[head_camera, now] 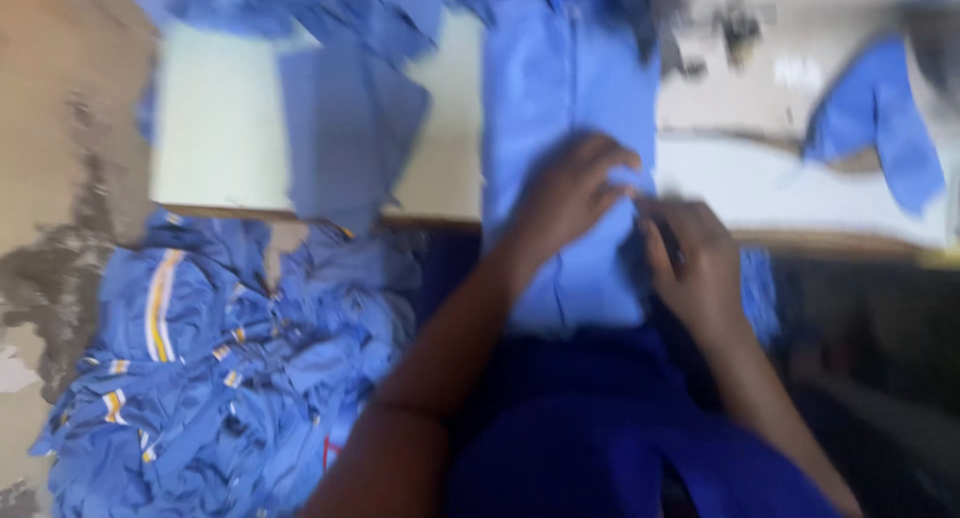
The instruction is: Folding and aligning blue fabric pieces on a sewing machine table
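Both hands worked on a light blue garment (pixel 560 108) stretched across the pale surface (pixel 215 128) and hanging over its near edge: the left hand (pixel 572 193) lay spread on the cloth, while the right hand (pixel 690 258) was curled at the garment's right edge, and blur hid whether it pinched the cloth. On the floor to the left lay a heap of blue garments with yellow-and-white stripes (pixel 200 368), which suggested many pieces were already handled, though more blue pieces (pixel 350 118) waited on the surface. No containers showed.

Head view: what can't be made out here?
- Right hand: motion blur; whether it grips anything is unclear.
- Left hand on the blue garment: fingertips smeared.
- Dark object at the top edge: blurred and cut off.
- Pile of blue garments: individual pieces cannot be separated; cut by the bottom edge.
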